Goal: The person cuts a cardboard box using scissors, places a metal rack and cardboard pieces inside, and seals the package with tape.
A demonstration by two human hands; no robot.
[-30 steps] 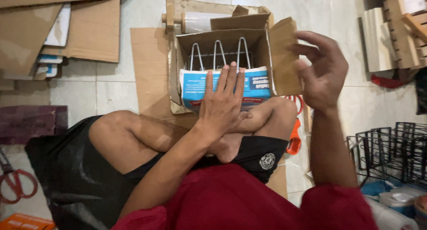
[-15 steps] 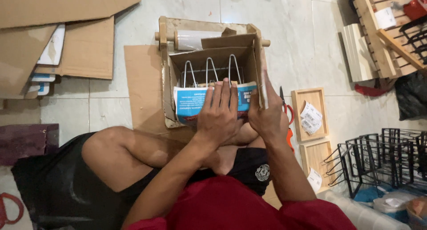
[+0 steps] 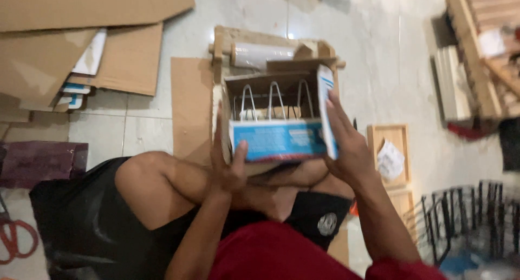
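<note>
Your right hand [image 3: 346, 150] has come in to press the side flap, so both it and your left hand [image 3: 227, 169] now clasp the open cardboard box [image 3: 276, 123] of wire racks [image 3: 273, 98] over your lap.

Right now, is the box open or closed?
Open: the cardboard box has its flaps apart, with white wire loops showing inside, between left hand and right hand.
</note>
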